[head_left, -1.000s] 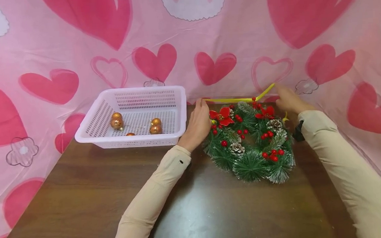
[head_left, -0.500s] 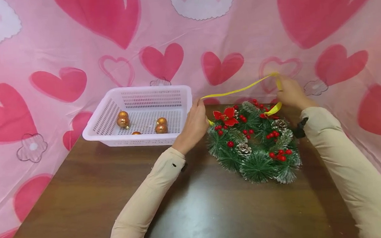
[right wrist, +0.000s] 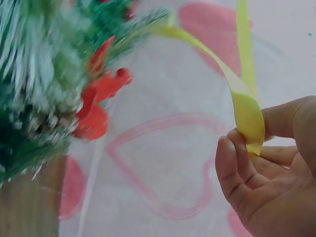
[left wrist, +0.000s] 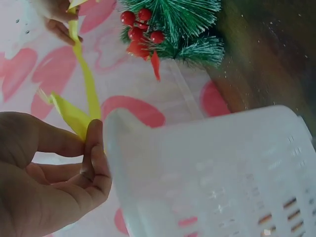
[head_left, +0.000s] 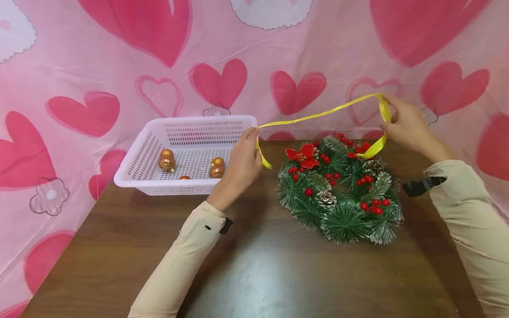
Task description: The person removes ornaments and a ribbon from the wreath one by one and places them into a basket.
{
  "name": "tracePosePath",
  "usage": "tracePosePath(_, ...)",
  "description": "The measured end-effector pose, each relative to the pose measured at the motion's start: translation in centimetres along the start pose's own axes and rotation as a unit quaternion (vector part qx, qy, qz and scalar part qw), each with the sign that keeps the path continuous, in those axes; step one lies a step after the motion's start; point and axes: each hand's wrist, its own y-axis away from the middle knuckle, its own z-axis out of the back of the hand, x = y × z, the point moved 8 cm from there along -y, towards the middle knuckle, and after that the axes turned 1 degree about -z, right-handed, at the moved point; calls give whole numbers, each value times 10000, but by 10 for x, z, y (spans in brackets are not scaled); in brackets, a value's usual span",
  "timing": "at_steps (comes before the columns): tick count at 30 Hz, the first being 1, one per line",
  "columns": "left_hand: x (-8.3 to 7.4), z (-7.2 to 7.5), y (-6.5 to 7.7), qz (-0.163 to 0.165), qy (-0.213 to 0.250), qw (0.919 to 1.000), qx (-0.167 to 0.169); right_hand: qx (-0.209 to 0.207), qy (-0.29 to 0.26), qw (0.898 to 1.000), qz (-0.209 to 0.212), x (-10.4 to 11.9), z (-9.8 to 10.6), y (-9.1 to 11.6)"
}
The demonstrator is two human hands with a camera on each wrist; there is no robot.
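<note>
A yellow ribbon (head_left: 317, 115) stretches between both hands above the back of a green wreath (head_left: 346, 221). My left hand (head_left: 242, 162) pinches it near one end, beside the basket's right rim; a short tail hangs below the fingers. My right hand (head_left: 412, 125) pinches the ribbon between thumb and fingers, higher up over the wreath's right side. From there a loop drops to the wreath's back right, by a red poinsettia flower (head_left: 360, 148). In the right wrist view the ribbon (right wrist: 249, 118) folds at the fingertips. The wreath lies flat with red berries and pinecones.
To the left stands a white plastic basket (head_left: 173, 187) holding several orange-gold baubles (head_left: 167, 163). Both it and the wreath rest on a brown wooden table (head_left: 243, 257). A pink heart-patterned cloth (head_left: 317, 48) hangs right behind the table.
The left hand has moved left with the ribbon's end, now trailing a visible tail. The right hand has risen and shifted right, lifting the ribbon off the wreath's back. The wreath stays in place.
</note>
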Motion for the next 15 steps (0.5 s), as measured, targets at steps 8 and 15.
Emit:
tracePosePath(8, 7, 30, 23, -21, 211, 9994, -264, -167, -279, 9994, 100, 38, 5, 19)
tracePosePath(15, 12, 57, 42, 85, 181, 9982, -560, -307, -344, 9983, 371, 77, 0, 32)
